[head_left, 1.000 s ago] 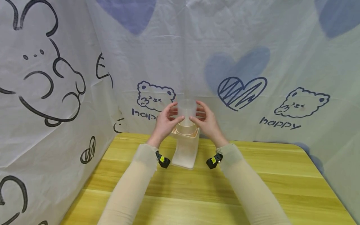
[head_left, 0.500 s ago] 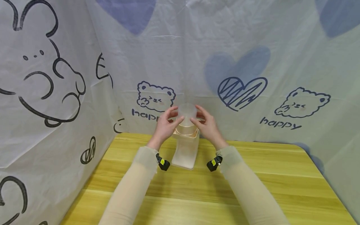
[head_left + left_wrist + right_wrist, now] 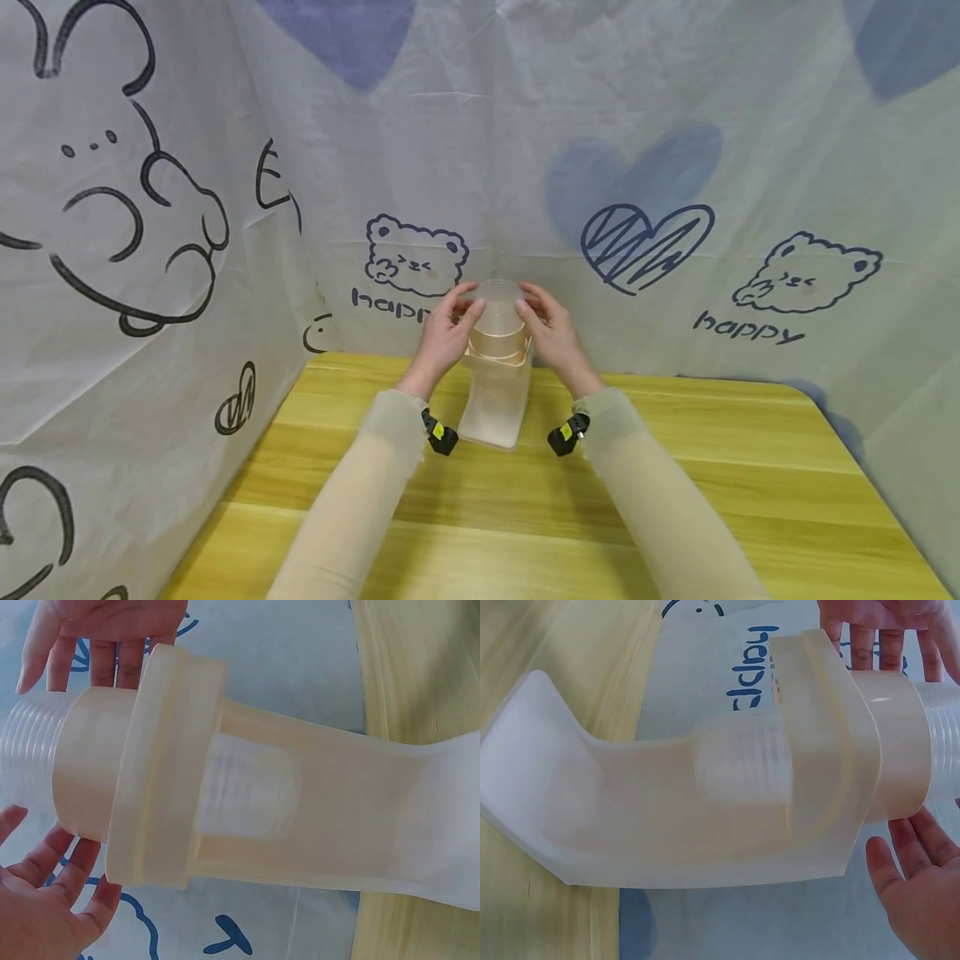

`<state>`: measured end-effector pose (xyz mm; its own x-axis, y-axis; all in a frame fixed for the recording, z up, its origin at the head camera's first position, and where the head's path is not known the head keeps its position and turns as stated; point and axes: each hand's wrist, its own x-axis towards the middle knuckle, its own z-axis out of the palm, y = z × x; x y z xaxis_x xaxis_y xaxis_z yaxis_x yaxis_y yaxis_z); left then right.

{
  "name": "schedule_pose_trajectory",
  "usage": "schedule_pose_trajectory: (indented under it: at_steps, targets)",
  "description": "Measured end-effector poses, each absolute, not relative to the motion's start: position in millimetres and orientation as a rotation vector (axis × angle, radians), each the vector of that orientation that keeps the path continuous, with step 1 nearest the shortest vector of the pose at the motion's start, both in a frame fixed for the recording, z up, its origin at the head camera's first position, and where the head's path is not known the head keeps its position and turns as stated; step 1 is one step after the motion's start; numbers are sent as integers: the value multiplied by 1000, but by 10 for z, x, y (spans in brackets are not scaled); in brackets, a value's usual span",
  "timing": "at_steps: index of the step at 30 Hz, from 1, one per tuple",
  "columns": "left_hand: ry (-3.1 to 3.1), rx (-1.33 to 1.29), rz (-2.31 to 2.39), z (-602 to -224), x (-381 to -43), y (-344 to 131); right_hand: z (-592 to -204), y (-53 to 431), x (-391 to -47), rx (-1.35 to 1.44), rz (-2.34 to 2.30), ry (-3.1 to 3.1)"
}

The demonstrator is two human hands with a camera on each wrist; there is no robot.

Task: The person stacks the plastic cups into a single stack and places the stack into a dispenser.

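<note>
A cream cup dispenser with a curved stand and a round collar stands at the table's back edge. A stack of clear plastic cups sits upright in the collar, its upper part rising above it. Lower cups show beneath the dispenser's head in both wrist views. My left hand is at the left of the stack, fairly straight fingers against the collar and the thumb by the cups' top. Opposite, my right hand lies along the right side with loosely extended fingers touching the collar.
The yellow wood-grain table stretches in front and to both sides. White cloth with drawn bears and hearts hangs right behind the dispenser. Another cloth wall closes the left side. A black wrist camera hangs under the left wrist.
The cup stack has sunk lower into the collar, both hands going down with it. The thumbs have since lifted from the cups' front toward the top rim and moved apart.
</note>
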<state>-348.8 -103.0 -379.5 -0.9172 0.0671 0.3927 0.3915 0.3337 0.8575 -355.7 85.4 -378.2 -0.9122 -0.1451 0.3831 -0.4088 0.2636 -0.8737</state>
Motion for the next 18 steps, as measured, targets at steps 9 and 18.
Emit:
schedule_pose_trajectory:
  at_steps: [9, 18]
  targets:
    - [-2320, -393, -1590, -3800, -3483, -1001, -3791, 817, -3553, 484, 1715, -2271]
    - [-2324, -401, -1585, -3822, -3463, -996, -3807, 807, -3546, 475, 1728, -2264]
